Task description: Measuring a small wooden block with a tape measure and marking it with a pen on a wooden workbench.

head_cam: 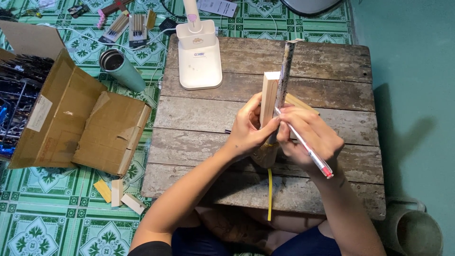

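Note:
My left hand (247, 129) grips a pale wooden block (268, 95) held on edge over a weathered plank table (332, 90). Pressed against the block's right side is a long dark mottled stick (286, 66) that points away from me. My right hand (308, 135) holds a white pen with a red end (308, 151), its tip touching the block near the stick. A second pale wood piece (296, 101) shows just behind my right hand. A yellow strip (269, 194) hangs down below my hands.
A white desk lamp base (200, 59) stands at the table's far left. On the green tiled floor to the left lie an open cardboard box (71, 118), a teal tumbler (121, 68), small wood offcuts (116, 192) and boxes of sticks (128, 26). A grey pot (417, 232) sits lower right.

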